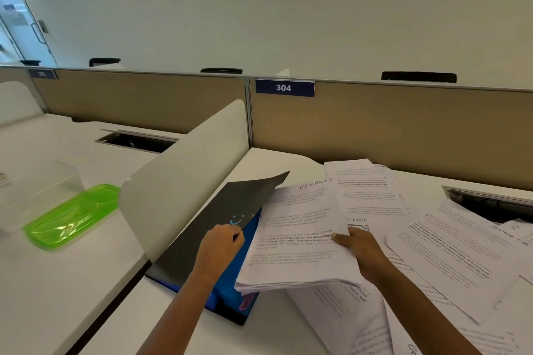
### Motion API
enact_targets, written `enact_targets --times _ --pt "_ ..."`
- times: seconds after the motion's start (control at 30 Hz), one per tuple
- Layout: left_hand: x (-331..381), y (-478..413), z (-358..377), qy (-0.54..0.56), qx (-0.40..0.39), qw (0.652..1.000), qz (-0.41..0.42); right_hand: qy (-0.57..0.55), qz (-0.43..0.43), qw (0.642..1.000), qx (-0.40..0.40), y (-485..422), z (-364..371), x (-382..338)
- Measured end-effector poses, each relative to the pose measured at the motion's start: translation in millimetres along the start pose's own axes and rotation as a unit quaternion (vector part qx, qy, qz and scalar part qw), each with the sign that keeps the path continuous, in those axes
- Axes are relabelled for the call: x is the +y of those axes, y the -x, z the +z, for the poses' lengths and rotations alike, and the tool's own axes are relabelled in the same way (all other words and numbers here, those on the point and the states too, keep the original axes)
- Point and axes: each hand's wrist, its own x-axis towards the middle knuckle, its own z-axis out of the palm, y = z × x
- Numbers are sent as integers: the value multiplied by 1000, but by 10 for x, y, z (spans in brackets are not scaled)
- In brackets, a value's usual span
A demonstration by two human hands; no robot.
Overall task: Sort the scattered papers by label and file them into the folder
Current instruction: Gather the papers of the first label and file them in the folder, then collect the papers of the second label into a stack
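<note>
The left hand (220, 245) pinches the edge of the folder's black front cover (225, 210), fingers curled together on it, and holds that cover lifted and tilted back toward the white side divider (184, 170). A small blue smiley is drawn on the cover just above the hand. Under the raised cover the folder (227, 288) shows a blue inner surface and lies flat on the white counter (268, 331), close to the divider.

The right hand (362, 251) grips a thick stack of printed papers (294, 242), thumb on top and fingers curled beneath its right edge. The top sheet bears the handwritten word "FINANCE" near its upper edge. The stack's left part overlaps the open folder, lying just beside the lifted cover, and its lower left corner hangs over the blue interior.

More scattered papers (455, 256) cover the counter to the right and beneath the right forearm, overlapping one another at different angles; one of them carries a handwritten label too blurred to read.

Behind stands a tan partition with a blue plate (285, 87) reading "304". On the neighbouring counter to the left lie a green plastic lid (72, 216) and, just beside it, a clear plastic box (37, 193).
</note>
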Motion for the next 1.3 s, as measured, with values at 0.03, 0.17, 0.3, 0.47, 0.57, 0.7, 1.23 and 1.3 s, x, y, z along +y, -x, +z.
enact_targets --times 0.03,0.17,0.3,0.47,0.57,0.7,1.23,1.3 --pt "-9 -5 -8 2 -2 1000 1 8 -9 1000 14 -36 58 -18" --pt "-14 -16 -79 -7 -9 1000 11 30 -44 997 54 -123 307 -35" --pt "25 -23 -155 3 -18 1000 15 45 -74 995 57 -87 583 30" --pt "67 -28 -180 11 -15 1000 18 67 -68 995 7 30 917 204" --pt "81 -5 -174 6 -18 1000 22 58 -56 997 17 -24 1087 266" --pt "72 31 -128 0 -18 1000 20 42 -30 997 51 -225 1349 327" --pt "93 73 73 10 -11 999 46 168 -23 985 -12 -348 1868 614" --pt "88 73 86 3 -20 999 43 187 -34 981 -29 -357 1833 602"
